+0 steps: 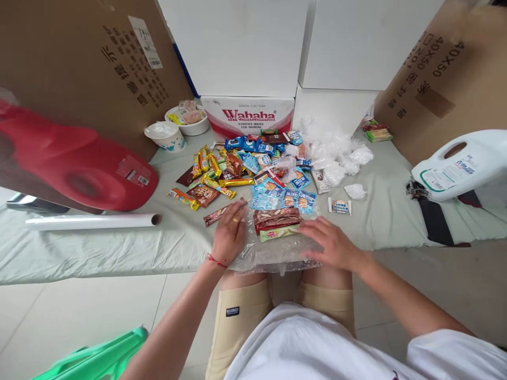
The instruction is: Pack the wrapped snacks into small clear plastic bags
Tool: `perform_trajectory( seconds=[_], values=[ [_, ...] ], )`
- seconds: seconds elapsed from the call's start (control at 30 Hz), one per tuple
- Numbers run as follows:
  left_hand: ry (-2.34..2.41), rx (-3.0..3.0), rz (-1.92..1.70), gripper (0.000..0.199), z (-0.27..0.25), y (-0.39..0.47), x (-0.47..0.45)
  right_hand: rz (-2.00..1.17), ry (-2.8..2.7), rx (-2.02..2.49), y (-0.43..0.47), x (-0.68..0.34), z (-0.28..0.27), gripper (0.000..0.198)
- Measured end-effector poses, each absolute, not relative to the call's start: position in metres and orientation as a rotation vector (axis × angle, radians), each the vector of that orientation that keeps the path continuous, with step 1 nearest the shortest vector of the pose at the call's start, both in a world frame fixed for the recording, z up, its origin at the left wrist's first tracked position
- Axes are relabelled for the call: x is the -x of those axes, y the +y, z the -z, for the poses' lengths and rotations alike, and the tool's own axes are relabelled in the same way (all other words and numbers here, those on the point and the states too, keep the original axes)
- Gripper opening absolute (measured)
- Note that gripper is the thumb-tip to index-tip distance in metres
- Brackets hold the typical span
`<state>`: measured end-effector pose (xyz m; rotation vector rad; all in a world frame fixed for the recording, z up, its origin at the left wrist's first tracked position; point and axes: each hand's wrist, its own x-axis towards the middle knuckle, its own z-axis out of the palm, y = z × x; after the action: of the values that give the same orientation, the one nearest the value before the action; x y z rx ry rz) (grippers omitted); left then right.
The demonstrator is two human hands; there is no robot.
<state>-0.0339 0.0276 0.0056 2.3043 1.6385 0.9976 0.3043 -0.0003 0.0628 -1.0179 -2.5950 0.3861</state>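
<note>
A clear plastic bag lies flat at the table's front edge. On it rests a small stack of wrapped snack bars, brown bars at the top and a pale green bar at the near side. Blue packets lie just behind them. My left hand lies flat at the bag's left side, its fingers over part of a brown wrapped bar. To the right of the stack, my right hand hovers with fingers apart near the bag's right edge; nothing shows in it.
Mixed wrapped snacks heap up behind, beside crumpled clear bags. A red jug and a white film roll are left; a white jug stands right. Cardboard boxes and a Wahaba-style printed carton wall the back.
</note>
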Motion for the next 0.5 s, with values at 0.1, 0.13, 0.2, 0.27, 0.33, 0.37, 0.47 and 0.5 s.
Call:
perform_trajectory(
  seconds=[0.1, 0.13, 0.2, 0.27, 0.33, 0.37, 0.47, 0.5],
  values=[
    [1.523, -2.450, -1.093, 0.045, -0.018, 0.004, 0.040, -0.321, -2.688, 0.994, -0.041, -0.318, -0.031, 0.063],
    [1.401, -2.544, -1.057, 0.051, -0.019, -0.006, 0.043, -0.304, -2.697, 1.020, -0.050, -0.319, -0.020, 0.056],
    [1.107, -2.732, -0.851, 0.065, -0.014, -0.026, 0.050, -0.282, -2.646, 1.105, -0.059, -0.319, -0.006, 0.041],
    [0.956, -2.827, -0.591, 0.067, -0.005, -0.042, 0.059, -0.318, -2.547, 1.166, -0.055, -0.318, -0.002, 0.033],
    [0.995, -2.815, -0.447, 0.055, 0.002, -0.050, 0.068, -0.448, -2.462, 1.147, -0.042, -0.317, -0.011, 0.028],
    [1.045, -2.780, -0.439, 0.046, 0.003, -0.050, 0.072, -0.536, -2.421, 1.128, -0.033, -0.316, -0.018, 0.027],
    [1.183, -2.595, -0.569, 0.029, -0.004, -0.037, 0.079, -0.798, -2.304, 1.138, -0.002, -0.317, -0.046, 0.028],
    [1.243, -2.502, -0.631, 0.027, -0.010, -0.028, 0.078, -0.866, -2.269, 1.172, 0.009, -0.318, -0.053, 0.028]
  ],
)
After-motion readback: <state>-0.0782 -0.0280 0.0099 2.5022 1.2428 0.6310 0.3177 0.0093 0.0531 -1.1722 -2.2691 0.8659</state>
